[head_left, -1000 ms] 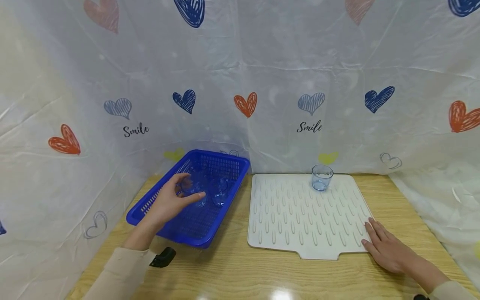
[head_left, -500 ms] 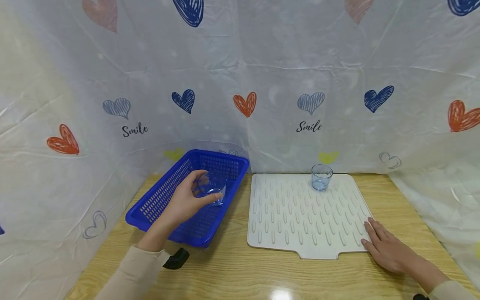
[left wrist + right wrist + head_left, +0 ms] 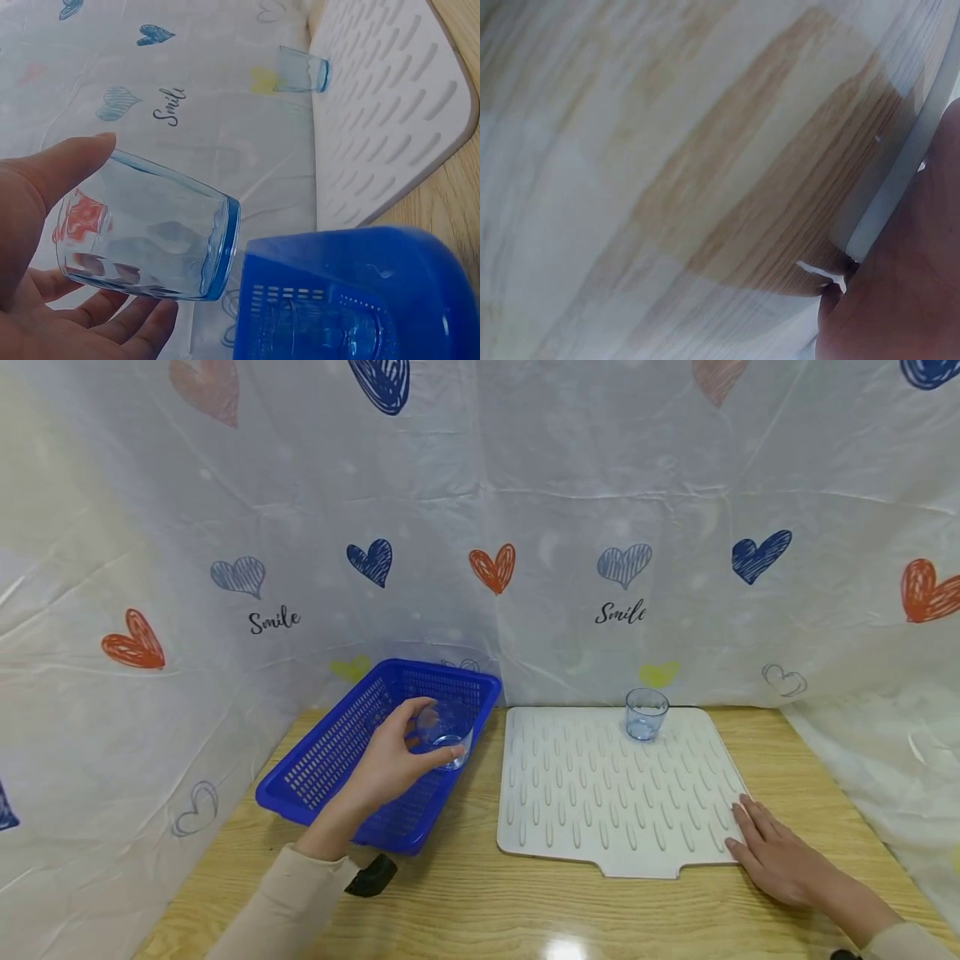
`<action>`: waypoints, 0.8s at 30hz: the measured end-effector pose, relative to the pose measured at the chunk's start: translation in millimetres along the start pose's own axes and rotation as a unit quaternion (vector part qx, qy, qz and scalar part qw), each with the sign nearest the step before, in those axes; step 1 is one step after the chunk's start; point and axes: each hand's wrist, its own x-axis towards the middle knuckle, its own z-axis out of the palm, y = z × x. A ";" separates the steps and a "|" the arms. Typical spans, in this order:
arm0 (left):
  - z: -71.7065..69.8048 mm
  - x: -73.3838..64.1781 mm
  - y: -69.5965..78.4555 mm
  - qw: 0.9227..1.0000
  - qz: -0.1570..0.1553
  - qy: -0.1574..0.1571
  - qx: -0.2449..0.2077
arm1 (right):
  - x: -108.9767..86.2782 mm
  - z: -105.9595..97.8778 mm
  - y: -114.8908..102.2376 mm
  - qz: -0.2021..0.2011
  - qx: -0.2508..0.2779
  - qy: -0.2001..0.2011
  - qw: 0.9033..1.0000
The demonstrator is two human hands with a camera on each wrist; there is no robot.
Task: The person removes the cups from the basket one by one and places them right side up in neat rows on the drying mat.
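My left hand [image 3: 390, 756] holds a clear, blue-tinted drinking glass [image 3: 446, 737] between thumb and fingers, raised at the right rim of a blue plastic basket [image 3: 393, 842]. Seen from the left wrist, that glass [image 3: 150, 229] has a thick blue base. Behind the basket's wall [image 3: 352, 251], more clear glass [image 3: 360, 334] shows partly; how many pieces is unclear. A similar glass [image 3: 646, 717] stands upright near the back of a white ridged mat [image 3: 641, 867]. On the mat's right edge rests my right hand [image 3: 776, 860], fingers extended.
Beneath everything lies a wood-grain table [image 3: 480, 906]. A pale curtain [image 3: 555, 660] printed with hearts hangs close behind the basket and mat. Bare wood separates the basket from the mat.
My left hand has lifted the glass from inside the basket and carried it rightward to the rim. The right hand and the glass on the mat stay put.
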 end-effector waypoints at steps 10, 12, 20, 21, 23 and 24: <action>11.1 1.3 9.1 1.000 -0.001 -0.007 -0.012 | 0.6 -0.3 0.3 -0.003 -0.002 -0.002 1.000; 14.1 2.3 11.9 1.000 -0.001 -0.009 -0.014 | 0.2 0.3 0.4 -0.007 -0.011 0.004 1.000; 22.9 0.5 20.5 1.000 0.004 -0.018 -0.024 | 2.4 2.2 -2.0 -0.007 -0.002 -0.004 1.000; 24.4 1.1 21.8 0.999 0.008 -0.020 -0.025 | 1.6 2.9 -1.3 -0.008 -0.003 0.000 1.000; 27.2 1.9 23.8 0.999 0.014 -0.022 -0.029 | 0.0 3.8 -0.1 -0.014 -0.006 0.010 1.000; 28.5 2.1 24.6 0.999 0.015 -0.022 -0.031 | -0.1 3.8 0.6 -0.012 -0.002 0.008 1.000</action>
